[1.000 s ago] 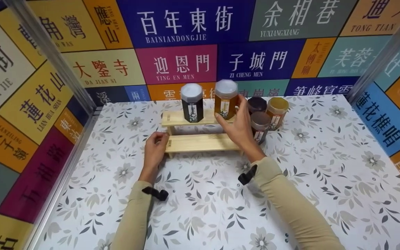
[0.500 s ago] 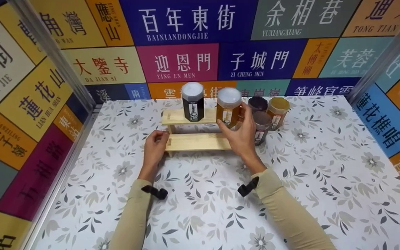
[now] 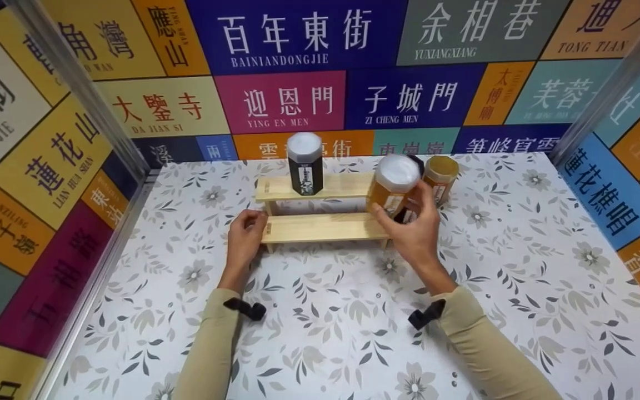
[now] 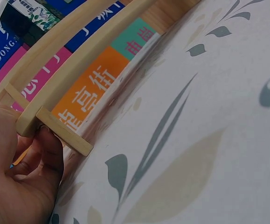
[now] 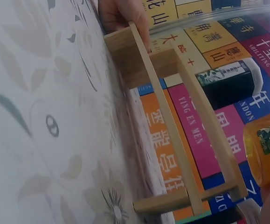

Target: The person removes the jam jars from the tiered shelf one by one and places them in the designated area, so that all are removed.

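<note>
My right hand (image 3: pixel 423 239) grips an amber jar with a whitish lid (image 3: pixel 393 186), fingers and thumb around its sides. The jar is raised by the right end of the two-step wooden rack (image 3: pixel 320 226), and its amber side (image 5: pixel 259 151) shows at the right edge of the right wrist view. My left hand (image 3: pixel 244 239) pinches the left end of the rack's lower step, its thumb above and curled fingers beneath in the left wrist view. A dark jar with a whitish lid (image 3: pixel 305 166) stands upright on the upper step, left of the middle.
Right of the rack stands another amber jar with a yellow lid (image 3: pixel 442 173). Dark jars beside it are mostly hidden behind my right hand and the held jar. A patterned white cloth (image 3: pixel 320 333) covers the table, and sign-printed walls (image 3: pixel 292 33) rise behind and at both sides.
My right hand has lifted the amber jar off the upper step and brought it right and toward me, overlapping the jars beside the rack. My left hand stays on the rack.
</note>
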`<action>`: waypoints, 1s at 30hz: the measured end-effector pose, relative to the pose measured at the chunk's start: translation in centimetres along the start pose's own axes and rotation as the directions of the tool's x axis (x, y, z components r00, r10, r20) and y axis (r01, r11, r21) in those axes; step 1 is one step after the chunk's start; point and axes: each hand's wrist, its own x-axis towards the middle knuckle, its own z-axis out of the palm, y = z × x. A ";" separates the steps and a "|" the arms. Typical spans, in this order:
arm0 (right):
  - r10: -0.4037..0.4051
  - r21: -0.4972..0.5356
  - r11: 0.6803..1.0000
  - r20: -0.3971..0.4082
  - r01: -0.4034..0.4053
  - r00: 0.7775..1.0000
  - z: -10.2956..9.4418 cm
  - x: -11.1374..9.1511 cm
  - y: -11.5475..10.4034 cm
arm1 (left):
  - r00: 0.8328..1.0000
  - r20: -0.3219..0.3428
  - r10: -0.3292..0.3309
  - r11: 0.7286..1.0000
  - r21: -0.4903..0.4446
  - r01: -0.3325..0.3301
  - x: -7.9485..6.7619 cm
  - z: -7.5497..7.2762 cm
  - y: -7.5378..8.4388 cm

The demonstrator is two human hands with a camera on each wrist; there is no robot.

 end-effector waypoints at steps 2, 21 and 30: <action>-0.002 0.004 1.000 -0.018 0.002 1.000 -1.2 0.3 0.1 | 1.000 -0.004 -0.003 1.000 0.003 0.003 0.1 0.0 -0.1; 0.077 -0.101 0.991 -0.148 -0.092 0.986 -9.8 3.2 1.9 | 1.000 0.008 -0.021 1.000 -0.008 0.021 0.2 -0.1 -0.2; 0.259 -0.231 0.939 -0.015 -0.255 0.966 -11.5 3.3 7.0 | 1.000 0.006 -0.006 1.000 -0.015 0.007 0.1 0.0 -0.2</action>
